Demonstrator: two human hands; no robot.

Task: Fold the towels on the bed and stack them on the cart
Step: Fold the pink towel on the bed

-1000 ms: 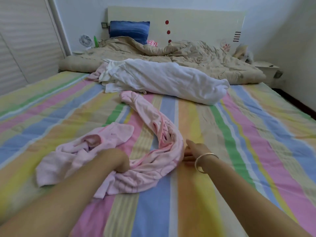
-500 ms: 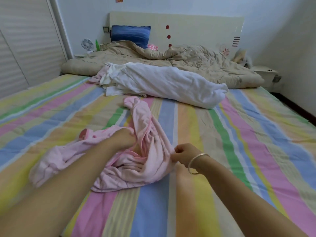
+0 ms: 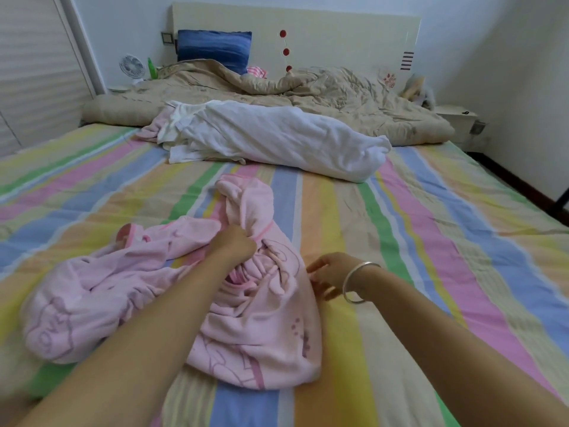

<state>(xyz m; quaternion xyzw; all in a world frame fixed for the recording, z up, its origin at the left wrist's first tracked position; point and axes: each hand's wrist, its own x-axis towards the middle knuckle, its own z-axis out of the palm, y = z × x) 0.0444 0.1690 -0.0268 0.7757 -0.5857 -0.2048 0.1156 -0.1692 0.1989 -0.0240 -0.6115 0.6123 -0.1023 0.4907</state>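
Note:
A crumpled pink towel (image 3: 255, 328) lies bunched on the striped bed sheet (image 3: 431, 257) right in front of me. My left hand (image 3: 235, 241) grips a fold of it near the middle of the heap. Just past the towel's right edge is my right hand (image 3: 328, 274), wearing a silver bangle; its fingers are loosely spread and hold nothing. A white towel (image 3: 277, 137) lies in a long rumpled roll farther up the bed, with another pink cloth (image 3: 154, 127) poking out at its left end. No cart is in view.
A beige quilt (image 3: 308, 90) is piled at the head of the bed below a blue pillow (image 3: 215, 47) and the headboard (image 3: 338, 35). A small fan (image 3: 131, 66) and a green bottle (image 3: 151, 68) stand at the far left. A nightstand (image 3: 455, 118) is at the right, a wardrobe door (image 3: 34, 72) on the left.
The pink towel has been gathered into a tighter heap closer to me. My left hand moved up onto its middle fold. My right hand let go of the edge and opened.

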